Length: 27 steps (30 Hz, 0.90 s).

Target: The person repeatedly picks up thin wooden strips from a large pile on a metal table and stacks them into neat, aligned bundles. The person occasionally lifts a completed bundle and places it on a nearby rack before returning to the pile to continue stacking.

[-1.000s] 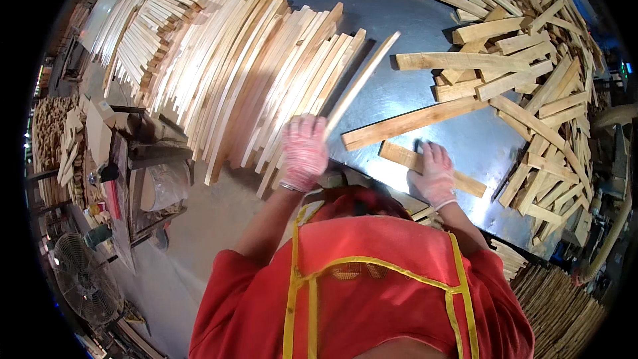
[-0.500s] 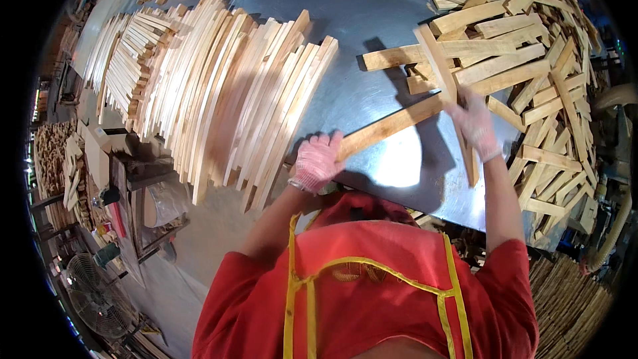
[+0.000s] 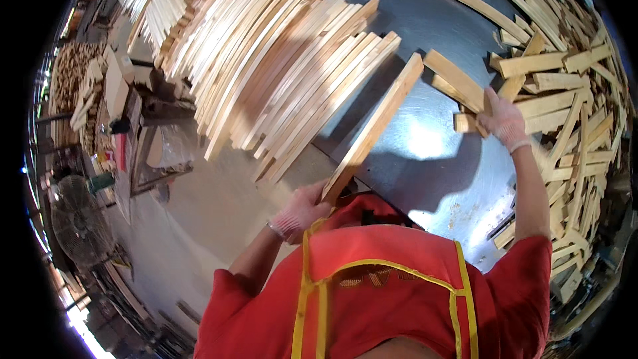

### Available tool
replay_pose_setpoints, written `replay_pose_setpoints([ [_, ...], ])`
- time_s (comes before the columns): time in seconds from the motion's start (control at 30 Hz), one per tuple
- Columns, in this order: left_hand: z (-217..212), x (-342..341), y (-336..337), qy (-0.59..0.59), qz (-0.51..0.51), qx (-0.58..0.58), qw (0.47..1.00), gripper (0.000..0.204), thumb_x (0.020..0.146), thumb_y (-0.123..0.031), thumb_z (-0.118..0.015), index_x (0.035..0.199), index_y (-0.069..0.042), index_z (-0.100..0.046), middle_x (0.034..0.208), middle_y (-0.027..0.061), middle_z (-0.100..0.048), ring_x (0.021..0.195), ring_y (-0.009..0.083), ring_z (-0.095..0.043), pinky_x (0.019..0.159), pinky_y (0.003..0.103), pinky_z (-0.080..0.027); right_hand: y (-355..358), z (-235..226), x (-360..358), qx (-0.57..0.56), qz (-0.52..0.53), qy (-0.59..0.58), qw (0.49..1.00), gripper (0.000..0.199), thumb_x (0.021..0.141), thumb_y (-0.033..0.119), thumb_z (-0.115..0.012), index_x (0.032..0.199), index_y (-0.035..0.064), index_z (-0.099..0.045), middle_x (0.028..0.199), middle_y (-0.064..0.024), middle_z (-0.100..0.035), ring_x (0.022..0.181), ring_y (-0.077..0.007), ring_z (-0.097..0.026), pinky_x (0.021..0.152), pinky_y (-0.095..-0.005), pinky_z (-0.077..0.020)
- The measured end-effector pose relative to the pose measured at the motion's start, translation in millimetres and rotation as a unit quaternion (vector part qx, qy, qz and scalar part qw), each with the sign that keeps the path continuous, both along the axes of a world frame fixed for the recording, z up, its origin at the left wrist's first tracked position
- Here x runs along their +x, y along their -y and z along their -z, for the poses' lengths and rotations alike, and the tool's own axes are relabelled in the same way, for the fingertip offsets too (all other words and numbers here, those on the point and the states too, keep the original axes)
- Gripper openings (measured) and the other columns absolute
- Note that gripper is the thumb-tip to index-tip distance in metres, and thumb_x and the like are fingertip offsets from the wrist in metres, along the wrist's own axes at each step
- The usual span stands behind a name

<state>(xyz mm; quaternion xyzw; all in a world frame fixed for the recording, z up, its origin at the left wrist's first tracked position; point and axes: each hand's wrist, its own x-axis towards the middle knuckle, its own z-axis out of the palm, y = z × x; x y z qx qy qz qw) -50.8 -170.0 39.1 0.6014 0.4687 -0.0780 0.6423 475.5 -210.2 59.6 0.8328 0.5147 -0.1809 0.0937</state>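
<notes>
My left hand [image 3: 302,211], in a pale pink knit glove, is closed around the near end of a long wooden strip [image 3: 379,123]. The strip slants up and away to the right, its far end beside the row of strips. Over the metal table, my right hand [image 3: 503,119], gloved alike, is closed at the near end of a shorter wooden piece [image 3: 455,80]. Another short wooden piece [image 3: 446,88] lies partly under that one, close to the hand. The right fingertips are partly hidden behind the wood.
A dense row of pale wooden strips [image 3: 266,60] lines the table's left side. A jumbled heap of wooden pieces [image 3: 571,119] covers the right side of the metal table [image 3: 438,173]. One long strip [image 3: 465,0] lies at the back. A fan [image 3: 81,219] stands at far left.
The view has turned rightward. My left hand has drawn its strip back toward my body, now angled steeply away. My right hand has left the crossing piece and grips a short piece farther back.
</notes>
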Motion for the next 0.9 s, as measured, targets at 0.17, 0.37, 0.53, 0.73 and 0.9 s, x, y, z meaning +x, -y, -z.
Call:
replay_pose_setpoints([
  [0.17, 5.9, 41.2, -19.6, -0.112, 0.113, 0.384, 0.909, 0.046, 0.084, -0.015, -0.068, 0.130, -0.013, -0.065, 0.123, 0.0115, -0.066, 0.111, 0.0349, -0.066, 0.095, 0.047, -0.054, 68.3, 73.7, -2.5, 0.171, 0.169, -0.297, 0.924, 0.081, 0.101, 0.040, -0.072, 0.158, -0.0070, -0.039, 0.137, -0.0271, -0.065, 0.130, -0.0304, -0.063, 0.109, -0.0369, -0.0493],
  [0.37, 50.9, 10.9, -63.5, -0.110, 0.089, 0.618, 0.773, 0.060, 0.076, -0.014, -0.072, 0.136, -0.013, -0.063, 0.139, 0.0112, -0.057, 0.129, 0.0346, -0.054, 0.108, 0.052, -0.043, -19.8, 113.1, -148.2, 0.263, 0.375, -0.476, 0.751, 0.076, 0.105, 0.047, -0.066, 0.149, -0.0115, -0.046, 0.125, -0.0143, -0.067, 0.110, -0.0222, -0.061, 0.098, -0.0357, -0.0506],
  [0.53, 46.4, 14.6, -79.4, -0.078, 0.086, 0.520, 0.846, 0.069, 0.087, -0.037, -0.074, 0.147, -0.008, -0.055, 0.152, 0.0167, -0.051, 0.137, 0.0386, -0.051, 0.116, 0.055, -0.038, -107.9, 99.4, -227.9, 0.175, 0.352, -0.301, 0.869, 0.076, 0.105, 0.057, -0.055, 0.142, -0.0098, -0.053, 0.129, -0.0324, -0.069, 0.124, -0.0449, -0.066, 0.104, -0.0402, -0.0511],
  [0.73, 38.2, 42.9, -79.0, -0.082, 0.157, 0.578, 0.797, 0.081, 0.077, -0.050, -0.082, 0.141, -0.008, -0.055, 0.142, 0.0127, -0.053, 0.138, 0.0364, -0.047, 0.117, 0.057, -0.035, -135.8, 46.8, -195.4, -0.136, 0.051, -0.498, 0.855, 0.062, 0.102, 0.059, -0.060, 0.101, -0.0013, -0.074, 0.075, -0.0080, -0.069, 0.058, -0.0143, -0.061, 0.060, -0.0355, -0.0549],
  [0.9, 37.6, 44.5, -84.2, -0.072, 0.155, 0.618, 0.767, 0.071, 0.071, -0.041, -0.085, 0.129, -0.011, -0.058, 0.129, 0.0086, -0.056, 0.125, 0.0314, -0.053, 0.107, 0.053, -0.041, -202.4, 41.5, -126.5, 0.264, 0.096, -0.278, 0.919, 0.044, 0.100, 0.040, -0.061, 0.122, 0.0036, -0.071, 0.105, -0.0140, -0.075, 0.095, -0.0271, -0.070, 0.086, -0.0396, -0.0547],
])
